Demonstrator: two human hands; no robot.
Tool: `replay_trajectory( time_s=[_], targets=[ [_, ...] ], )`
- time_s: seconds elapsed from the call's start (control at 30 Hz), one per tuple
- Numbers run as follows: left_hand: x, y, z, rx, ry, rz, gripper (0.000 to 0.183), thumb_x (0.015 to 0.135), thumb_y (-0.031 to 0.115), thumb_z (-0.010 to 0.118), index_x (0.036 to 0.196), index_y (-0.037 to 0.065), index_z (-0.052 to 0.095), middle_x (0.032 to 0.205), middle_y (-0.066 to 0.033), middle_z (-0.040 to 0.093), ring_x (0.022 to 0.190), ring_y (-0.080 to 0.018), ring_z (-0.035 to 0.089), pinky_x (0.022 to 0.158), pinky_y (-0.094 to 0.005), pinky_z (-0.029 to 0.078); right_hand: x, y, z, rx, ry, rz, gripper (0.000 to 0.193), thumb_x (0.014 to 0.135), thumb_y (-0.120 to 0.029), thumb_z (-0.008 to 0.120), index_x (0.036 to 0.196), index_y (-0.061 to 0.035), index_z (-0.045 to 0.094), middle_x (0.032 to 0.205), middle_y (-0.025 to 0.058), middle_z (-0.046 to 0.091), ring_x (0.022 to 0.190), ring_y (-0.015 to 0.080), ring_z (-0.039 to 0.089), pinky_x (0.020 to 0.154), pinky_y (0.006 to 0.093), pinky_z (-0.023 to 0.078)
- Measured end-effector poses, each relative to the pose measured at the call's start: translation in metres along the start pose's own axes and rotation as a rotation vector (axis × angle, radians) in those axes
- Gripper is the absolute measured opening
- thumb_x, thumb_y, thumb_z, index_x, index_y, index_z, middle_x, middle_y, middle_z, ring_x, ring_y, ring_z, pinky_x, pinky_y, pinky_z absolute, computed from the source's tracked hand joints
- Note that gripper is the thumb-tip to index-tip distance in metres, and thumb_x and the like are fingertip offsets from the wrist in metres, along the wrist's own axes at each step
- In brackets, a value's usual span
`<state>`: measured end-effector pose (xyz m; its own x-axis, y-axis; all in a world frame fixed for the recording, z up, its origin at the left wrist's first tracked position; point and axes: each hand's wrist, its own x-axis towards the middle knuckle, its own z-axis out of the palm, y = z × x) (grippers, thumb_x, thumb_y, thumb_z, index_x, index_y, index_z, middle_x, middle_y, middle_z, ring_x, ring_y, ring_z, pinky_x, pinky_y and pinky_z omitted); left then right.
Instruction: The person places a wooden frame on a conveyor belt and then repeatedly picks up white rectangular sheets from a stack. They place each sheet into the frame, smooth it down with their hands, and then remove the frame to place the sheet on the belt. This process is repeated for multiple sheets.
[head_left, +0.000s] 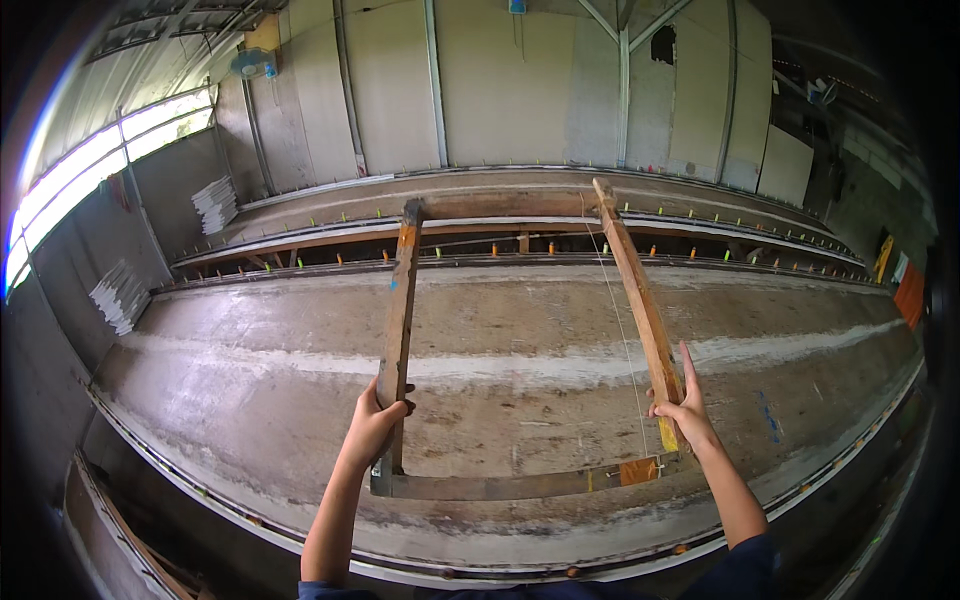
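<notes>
Two hands grip a wooden frame [520,340] over a long grey slab [250,400]. Left hand [378,420] wraps its left rail; right hand [685,412] clasps the right rail, forefinger raised. Pale panel walls [500,90] stand behind.

This is an industrial casting shed or workshop. Long, grey, stained casting beds [520,340] run side by side across the hall, edged with metal rails [500,225], under bare panel walls [500,80] and a steel-framed roof. Stacks of pale sheets [120,295] lean by the window strip [90,170], and a fan [255,65] is mounted high up.

Daylight from left window [100,170] (glary), dim corners, strong fisheye bending.
</notes>
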<state>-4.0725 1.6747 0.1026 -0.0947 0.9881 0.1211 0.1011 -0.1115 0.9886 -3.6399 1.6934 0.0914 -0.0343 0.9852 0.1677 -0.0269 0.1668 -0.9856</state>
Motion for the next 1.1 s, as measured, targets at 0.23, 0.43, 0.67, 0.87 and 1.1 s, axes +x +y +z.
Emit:
replay_trajectory(
  time_s=[0.23,0.43,0.67,0.87,1.1],
  targets=[
    [0.025,-0.03,-0.121,0.073,-0.121,-0.046,0.053,0.072,0.005,0.051,0.121,-0.008,0.037,0.107,-0.0165,0.056,0.089,-0.0189,0.059,0.081,-0.0303,0.046,-0.007,0.012,0.118,0.027,0.045,0.044,0.097,0.066,0.018,0.048,0.142,-0.0264,0.005,0.126,0.0184,0.036,0.088,0.0211,0.055,0.067,0.0331,0.055],
    [0.018,-0.061,-0.273,0.053,-0.151,-0.04,0.046,0.073,0.006,0.051,0.116,-0.008,0.04,0.104,-0.0153,0.057,0.085,-0.02,0.06,0.08,-0.0312,0.047,-0.035,0.03,0.27,-0.012,0.156,0.08,0.098,0.063,0.019,0.046,0.142,-0.0258,0.007,0.102,0.02,0.052,0.079,0.0212,0.058,0.064,0.0353,0.055],
    [0.006,-0.082,-0.401,0.022,-0.041,-0.064,0.046,0.074,0.008,0.056,0.115,-0.007,0.043,0.098,-0.0116,0.06,0.082,-0.0159,0.059,0.075,-0.0285,0.047,-0.022,0.021,0.401,-0.007,0.03,0.104,0.096,0.065,0.017,0.048,0.142,-0.0224,0.007,0.113,0.0183,0.046,0.086,0.0211,0.057,0.066,0.0337,0.056],
    [0.002,-0.083,-0.459,0.061,0.05,-0.041,0.048,0.072,0.009,0.059,0.115,-0.006,0.044,0.093,-0.0092,0.06,0.078,-0.0135,0.057,0.073,-0.0267,0.046,-0.003,0.025,0.459,-0.041,-0.016,0.046,0.093,0.063,0.015,0.048,0.141,-0.0201,0.013,0.106,0.0208,0.049,0.078,0.0193,0.057,0.064,0.0328,0.056],
    [0.014,-0.081,-0.56,0.098,0.017,-0.014,0.051,0.071,0.007,0.059,0.118,-0.005,0.043,0.098,-0.0106,0.058,0.085,-0.0145,0.056,0.078,-0.0271,0.044,-0.003,0.032,0.565,-0.01,0.025,0.022,0.09,0.064,0.013,0.045,0.141,-0.0217,0.015,0.088,0.0159,0.055,0.061,0.0168,0.058,0.062,0.0326,0.056]
  ],
)
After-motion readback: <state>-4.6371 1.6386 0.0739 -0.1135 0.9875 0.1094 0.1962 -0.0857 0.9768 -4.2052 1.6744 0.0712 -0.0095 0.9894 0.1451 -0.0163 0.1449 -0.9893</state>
